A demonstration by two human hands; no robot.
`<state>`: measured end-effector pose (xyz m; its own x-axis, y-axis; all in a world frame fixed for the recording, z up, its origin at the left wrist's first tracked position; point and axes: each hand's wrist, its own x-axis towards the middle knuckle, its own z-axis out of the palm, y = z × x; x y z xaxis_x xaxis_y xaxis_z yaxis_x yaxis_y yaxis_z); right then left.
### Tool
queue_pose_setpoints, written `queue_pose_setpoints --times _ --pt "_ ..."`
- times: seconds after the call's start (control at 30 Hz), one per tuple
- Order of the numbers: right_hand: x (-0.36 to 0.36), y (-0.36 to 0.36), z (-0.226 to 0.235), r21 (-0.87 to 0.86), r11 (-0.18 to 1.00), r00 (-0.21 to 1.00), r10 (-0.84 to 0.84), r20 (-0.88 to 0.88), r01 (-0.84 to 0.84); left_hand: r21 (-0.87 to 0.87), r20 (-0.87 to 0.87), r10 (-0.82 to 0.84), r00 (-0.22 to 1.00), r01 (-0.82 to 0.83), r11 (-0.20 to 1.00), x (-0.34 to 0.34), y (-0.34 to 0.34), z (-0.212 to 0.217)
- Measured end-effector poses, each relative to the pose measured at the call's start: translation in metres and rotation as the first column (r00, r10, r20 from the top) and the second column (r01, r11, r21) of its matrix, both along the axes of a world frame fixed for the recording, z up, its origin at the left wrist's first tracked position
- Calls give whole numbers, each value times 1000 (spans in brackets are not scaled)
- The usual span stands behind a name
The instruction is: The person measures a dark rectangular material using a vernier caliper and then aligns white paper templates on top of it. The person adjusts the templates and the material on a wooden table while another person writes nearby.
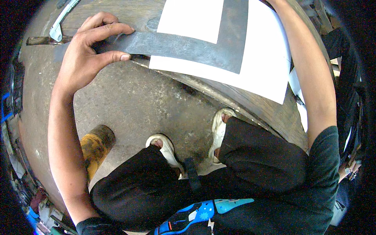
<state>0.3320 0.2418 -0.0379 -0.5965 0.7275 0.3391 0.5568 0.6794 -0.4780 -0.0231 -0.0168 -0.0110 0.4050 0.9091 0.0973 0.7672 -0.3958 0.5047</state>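
Note:
A grey, L-shaped metal square (188,47) lies flat on a large sheet of white paper (266,66). My left hand (92,45) holds the end of the square's long left arm, thumb below and fingers above. That end sticks out past the paper toward the left. My right forearm (307,58) reaches up along the right side of the paper, and the right hand is cut off by the upper edge of the picture. Beneath the paper is a worn wooden tabletop (274,115).
A pale blue tool (60,25) lies at the upper left, near a dark rod (38,40). A scuffed yellow post or pipe (96,149) stands by my left forearm. My sandals (166,149) are on the concrete floor (133,94). Another person's hand (350,169) shows at the far right.

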Motion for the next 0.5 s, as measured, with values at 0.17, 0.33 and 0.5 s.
queue_pose_setpoints --times 0.17,0.33,0.5 --pt "-1 0 1 49 999 1000 -7 23 6 -32 -3 8 1000 -8 999 3 1 1" --pt "1 1 -1 80 996 998 -40 45 36 3 39 6 999 -6 1000 6 1 2" --pt "1 1 0 77 997 1000 -1 25 -1 4 36 5 999 -5 1000 5 1 2"
